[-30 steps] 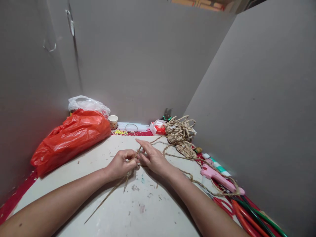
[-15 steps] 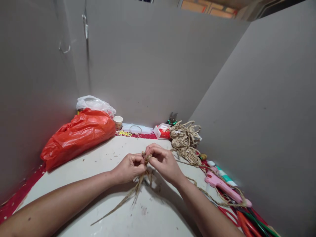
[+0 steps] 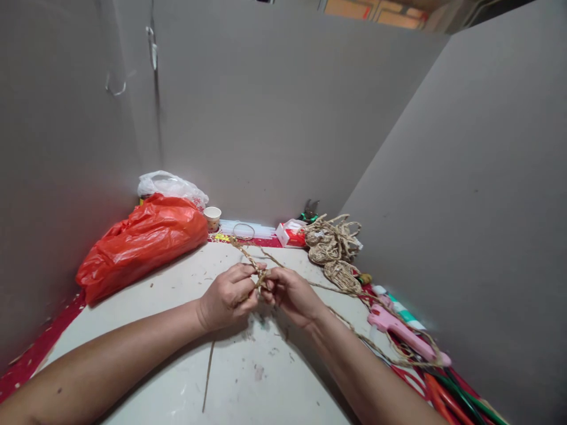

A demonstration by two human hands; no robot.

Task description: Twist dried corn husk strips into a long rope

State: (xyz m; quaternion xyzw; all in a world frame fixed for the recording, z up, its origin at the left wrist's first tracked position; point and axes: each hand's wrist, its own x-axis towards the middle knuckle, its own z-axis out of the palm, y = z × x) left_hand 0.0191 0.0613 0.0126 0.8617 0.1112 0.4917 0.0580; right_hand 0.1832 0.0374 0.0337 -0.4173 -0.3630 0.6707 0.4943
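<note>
Both hands meet over the middle of the white tabletop [image 3: 248, 378], pinching a tan straw cord [image 3: 248, 255]. My left hand [image 3: 231, 297] is closed on it from the left, and my right hand [image 3: 290, 293] grips it from the right with thumb and fingers together. One end of the cord sticks up and away past the fingertips. A thin straw strand [image 3: 209, 375] hangs below my left hand toward the near side. The part between the fingers is mostly hidden. A long twisted cord [image 3: 345, 321] trails right from near my right hand.
At the left lie a red plastic bag [image 3: 142, 245] and a white bag [image 3: 172, 188], with a paper cup [image 3: 212, 218] beside them. Woven straw pieces [image 3: 339, 248], a tissue box [image 3: 290, 233], a pink glue gun [image 3: 407, 336] and orange-handled tools [image 3: 438, 398] line the right. Grey partitions [image 3: 274, 118] enclose the table.
The straw piece has been turned: its loose fibres hung toward me, and now a cord end points away. My right hand has rolled lower, its fingers tucked closer to the left hand.
</note>
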